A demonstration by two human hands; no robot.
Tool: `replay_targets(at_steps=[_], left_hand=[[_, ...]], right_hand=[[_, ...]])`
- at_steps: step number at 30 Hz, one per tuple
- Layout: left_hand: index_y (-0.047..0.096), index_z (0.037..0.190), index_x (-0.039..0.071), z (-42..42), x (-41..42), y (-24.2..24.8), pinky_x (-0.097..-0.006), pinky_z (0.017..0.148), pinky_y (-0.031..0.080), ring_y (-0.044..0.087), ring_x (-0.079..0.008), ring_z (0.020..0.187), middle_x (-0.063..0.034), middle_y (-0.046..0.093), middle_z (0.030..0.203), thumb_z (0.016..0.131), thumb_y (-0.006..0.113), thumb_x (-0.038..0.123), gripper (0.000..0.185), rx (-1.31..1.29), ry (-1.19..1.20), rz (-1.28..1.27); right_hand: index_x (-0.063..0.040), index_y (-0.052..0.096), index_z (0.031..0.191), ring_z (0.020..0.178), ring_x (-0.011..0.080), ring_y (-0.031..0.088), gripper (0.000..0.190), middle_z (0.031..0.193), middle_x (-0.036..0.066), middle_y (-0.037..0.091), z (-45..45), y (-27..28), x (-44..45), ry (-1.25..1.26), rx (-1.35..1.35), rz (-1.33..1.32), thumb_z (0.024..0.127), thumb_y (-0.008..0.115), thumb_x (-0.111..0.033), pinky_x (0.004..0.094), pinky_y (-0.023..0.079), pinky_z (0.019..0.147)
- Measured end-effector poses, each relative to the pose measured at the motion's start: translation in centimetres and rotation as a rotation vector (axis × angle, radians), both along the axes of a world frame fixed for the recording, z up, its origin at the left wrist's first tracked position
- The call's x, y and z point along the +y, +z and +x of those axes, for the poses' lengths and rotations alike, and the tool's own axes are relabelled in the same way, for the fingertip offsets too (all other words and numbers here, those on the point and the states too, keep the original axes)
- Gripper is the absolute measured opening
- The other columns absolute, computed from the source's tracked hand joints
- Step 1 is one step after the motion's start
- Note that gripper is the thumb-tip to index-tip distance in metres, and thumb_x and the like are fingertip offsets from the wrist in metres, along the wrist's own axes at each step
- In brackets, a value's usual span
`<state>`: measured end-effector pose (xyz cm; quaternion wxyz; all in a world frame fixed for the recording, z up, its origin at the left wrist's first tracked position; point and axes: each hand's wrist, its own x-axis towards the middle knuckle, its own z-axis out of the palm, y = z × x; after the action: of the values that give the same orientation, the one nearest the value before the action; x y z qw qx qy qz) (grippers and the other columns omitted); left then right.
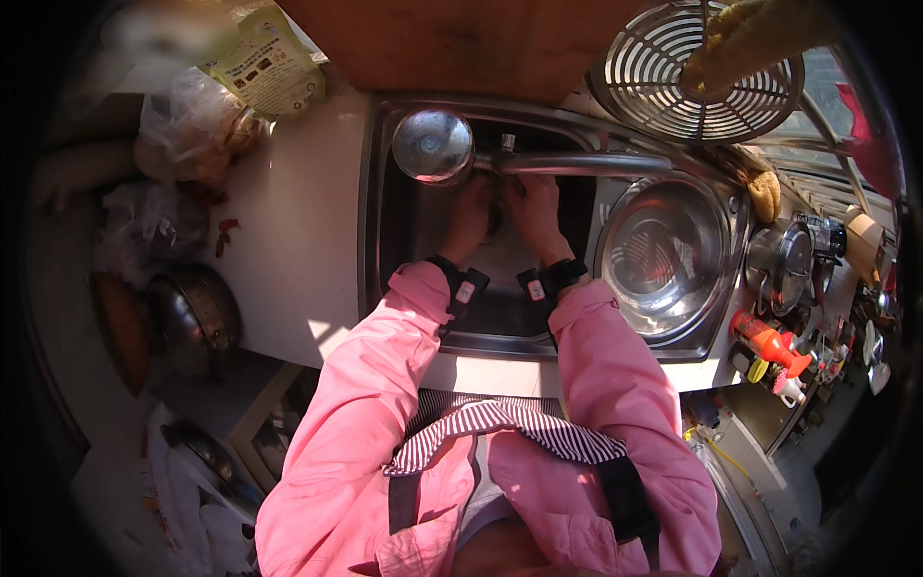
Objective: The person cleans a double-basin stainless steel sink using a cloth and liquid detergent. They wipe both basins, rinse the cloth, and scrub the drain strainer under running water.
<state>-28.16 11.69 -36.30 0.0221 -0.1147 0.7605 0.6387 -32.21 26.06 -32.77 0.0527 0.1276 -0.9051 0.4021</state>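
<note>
Both of my hands reach down into the left basin of a stainless steel sink, under the metal faucet. My left hand is on the left and my right hand on the right, close to each other around the drain area. The faucet and shadow partly cover the fingers, so I cannot tell what they hold. A round shiny metal object stands at the basin's back left, just beyond my left hand. A large metal bowl sits over the sink's right side.
Plastic bags and a green printed pouch lie at the back left; a metal pot is nearer. On the right stand a lidded pot and an orange spray bottle. A slotted metal rack hangs at the back right.
</note>
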Motion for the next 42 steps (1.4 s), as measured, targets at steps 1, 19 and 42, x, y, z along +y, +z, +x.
replay_targets(at_steps=[1, 19, 42], left_hand=[[0.061, 0.103, 0.003, 0.1, -0.3, 0.2, -0.0439, 0.077, 0.049, 0.062, -0.043, 0.093, -0.0228, 0.064, 0.096, 0.095, 0.051, 0.012, 0.016, 0.036, -0.029, -0.073], [0.061, 0.113, 0.0, 1.0, -3.0, 1.6, -0.0317, 0.087, 0.048, 0.064, -0.0204, 0.098, -0.0137, 0.068, 0.099, 0.097, 0.049, 0.008, 0.021, 0.012, -0.29, -0.092], [0.049, 0.133, 0.018, -1.1, -1.0, 3.3, -0.0435, 0.1, 0.046, 0.051, -0.0264, 0.122, -0.0056, 0.052, 0.133, 0.092, 0.058, 0.052, 0.054, -0.54, 0.211, 1.168]], right_hand=[[-0.004, 0.071, 0.107, 0.095, 0.0283, 0.07, 0.021, 0.099, 0.016, 0.072, -0.1, -0.1, 0.0, -0.133, -0.052, -0.085, 0.087, 0.066, -0.009, 0.0366, 0.053, 0.077], [0.001, 0.068, 0.098, 0.083, 0.0302, 0.067, 0.02, 0.088, 0.017, 0.069, -2.2, 0.0, 0.5, -0.055, -0.247, -0.391, 0.085, 0.066, -0.015, 0.0399, 0.051, 0.073], [-0.002, 0.068, 0.102, 0.093, 0.018, 0.063, 0.018, 0.094, 0.005, 0.068, 1.3, 3.0, 0.8, -0.143, -0.246, -0.636, 0.085, 0.069, -0.008, 0.0299, 0.049, 0.085]])
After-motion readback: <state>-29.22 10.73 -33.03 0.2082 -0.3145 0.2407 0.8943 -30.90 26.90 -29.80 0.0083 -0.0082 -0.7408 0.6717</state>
